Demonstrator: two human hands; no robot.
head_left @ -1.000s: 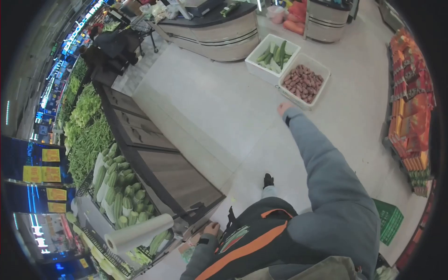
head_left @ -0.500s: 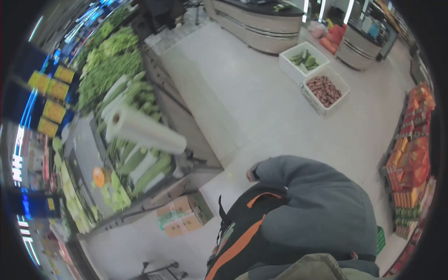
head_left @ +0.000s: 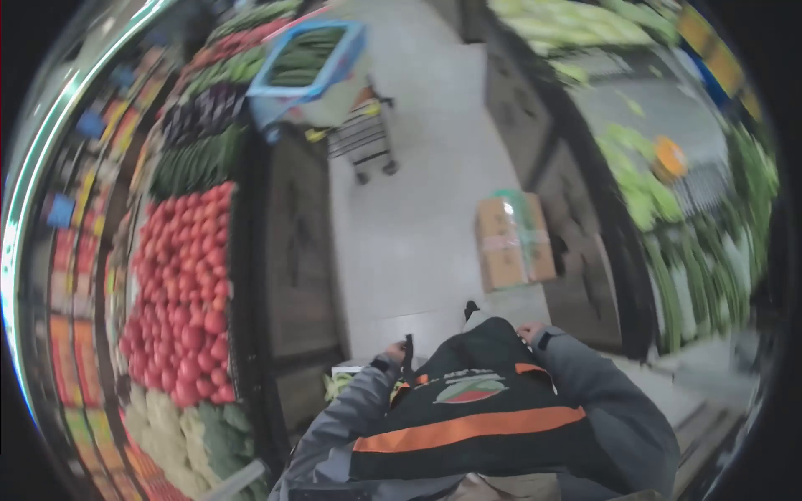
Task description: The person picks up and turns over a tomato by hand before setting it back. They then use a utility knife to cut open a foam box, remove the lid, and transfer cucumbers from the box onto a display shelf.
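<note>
My left hand (head_left: 396,351) is at the left side of the dark apron (head_left: 468,376), beside an upright black strap (head_left: 408,357). Its fingers are small and blurred, so whether they hold the strap cannot be made out. On the apron's other side is my right hand (head_left: 528,332), low near the apron's edge, its fingers mostly hidden and nothing visible in them. Ahead of it on the floor stands a taped cardboard box (head_left: 504,242) with green tape.
Tomatoes (head_left: 188,292) fill the left stand, with cauliflower (head_left: 163,434) nearer. A cart (head_left: 363,138) stands up the aisle by a blue-rimmed crate (head_left: 307,63) of green vegetables. The right stand holds long green gourds (head_left: 697,284) and an orange tape roll (head_left: 670,157).
The view has swung round from the wide floor and white crates to the aisle between stands. My left hand has come into view; the box now appears ahead on the right.
</note>
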